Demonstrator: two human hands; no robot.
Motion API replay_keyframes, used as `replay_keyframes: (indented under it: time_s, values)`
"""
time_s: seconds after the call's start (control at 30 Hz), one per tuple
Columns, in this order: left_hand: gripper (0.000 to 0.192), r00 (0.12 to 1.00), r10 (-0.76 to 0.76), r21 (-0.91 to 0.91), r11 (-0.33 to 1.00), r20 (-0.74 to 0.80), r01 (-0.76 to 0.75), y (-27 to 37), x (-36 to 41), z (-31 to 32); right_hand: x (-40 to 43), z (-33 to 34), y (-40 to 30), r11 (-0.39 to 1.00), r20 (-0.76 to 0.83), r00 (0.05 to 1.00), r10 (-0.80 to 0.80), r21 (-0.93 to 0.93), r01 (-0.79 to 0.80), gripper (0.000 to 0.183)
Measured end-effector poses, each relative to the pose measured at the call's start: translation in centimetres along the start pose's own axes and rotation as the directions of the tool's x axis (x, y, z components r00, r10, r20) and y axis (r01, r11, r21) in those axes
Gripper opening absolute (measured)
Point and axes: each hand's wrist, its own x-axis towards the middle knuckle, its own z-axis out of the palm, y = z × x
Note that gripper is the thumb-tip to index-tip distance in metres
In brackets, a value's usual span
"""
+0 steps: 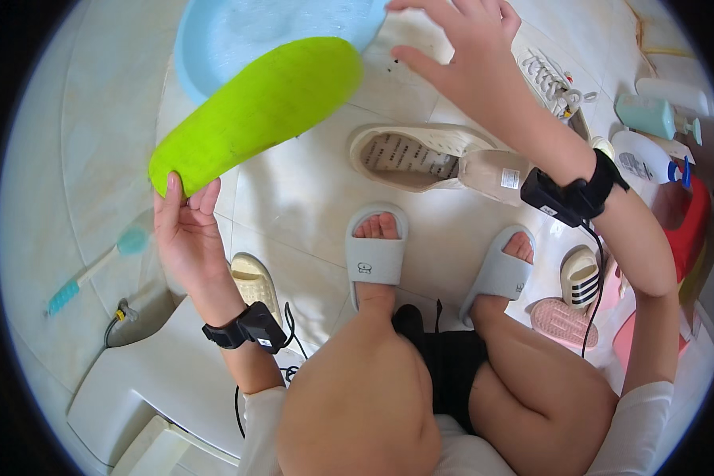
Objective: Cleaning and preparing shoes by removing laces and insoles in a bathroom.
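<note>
My left hand (187, 232) grips the heel end of a bright green shoe insole (259, 110) between thumb and fingers. The insole's far end overlaps the rim of a light blue basin (193, 77) holding bubbly water. Raised at the top right, my right hand (458, 41) has its fingers spread and holds nothing. Below that hand lies an off-white shoe (416, 160) on its sole, its opening up and its tongue folded out to the right. A second white shoe with laces (544, 77) is partly hidden beyond my right forearm.
Pump bottles (645, 116) and a red container (687, 220) stand along the right side. Loose slippers (580, 276) lie at the lower right, another (256, 282) at left. A long-handled brush (98, 268) is at the left wall, above a white toilet (149, 369).
</note>
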Motion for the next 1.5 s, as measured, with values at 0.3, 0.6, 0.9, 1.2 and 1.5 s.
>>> replay_keyframes:
  time_s: [0.3, 0.6, 0.9, 1.2, 1.5]
  values:
    - [0.029, 0.978, -0.153, -0.046, 0.988, -0.140, 0.147, -0.3, -0.5, 3.0, 0.1, 3.6, -2.4, 0.794, -0.450, 0.681, -0.578, -0.114, 0.598, 0.021]
    - [0.043, 0.976, -0.063, -0.030, 0.997, 0.210, 0.070, -0.5, -0.8, 4.3, 0.2, -1.1, -3.8, 0.919, -0.062, 0.968, -0.243, 0.304, 0.251, 0.013]
    - [0.022, 0.991, 0.075, 0.288, 0.952, 0.113, -0.105, -1.6, -1.4, 3.9, 0.3, -2.3, -3.1, 0.825, 0.310, 0.943, -0.124, 0.560, -0.075, 0.019]
    - [0.023, 0.990, 0.077, 0.333, 0.936, 0.115, -0.112, -1.4, -1.7, 4.1, 0.6, -0.4, -1.8, 0.529, 0.553, 0.833, -0.024, 0.714, -0.459, 0.018]
    - [0.021, 0.992, 0.062, 0.363, 0.927, 0.108, -0.098, -1.4, -1.9, 4.1, 0.4, -0.1, 0.6, 0.842, 0.224, 0.974, 0.032, 0.520, -0.147, 0.014]
